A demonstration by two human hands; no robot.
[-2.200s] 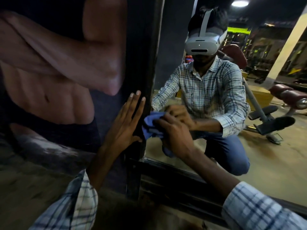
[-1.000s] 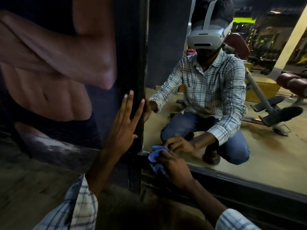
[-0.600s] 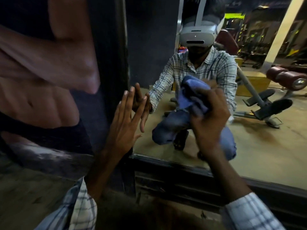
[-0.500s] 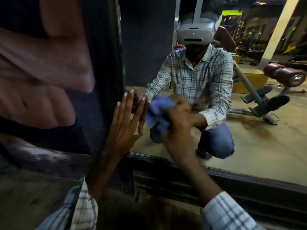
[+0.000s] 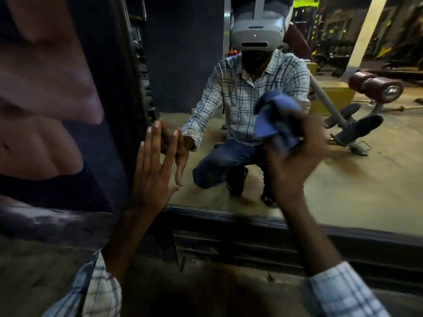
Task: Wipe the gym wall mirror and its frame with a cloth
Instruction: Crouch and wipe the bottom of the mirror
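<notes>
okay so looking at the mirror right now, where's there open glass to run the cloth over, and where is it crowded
Open glass lies to the right of the right hand and blue cloth, above the bottom frame; another strip sits between the two hands. It is crowded at the mirror's left edge, where the left hand lies flat beside the side frame.

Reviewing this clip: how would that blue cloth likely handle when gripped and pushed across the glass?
The blue cloth is bunched into folds in the right hand, so it is probably soft and floppy. One hand holds it raised, so it is likely light. It should flatten under pressure against the mirror.
</notes>
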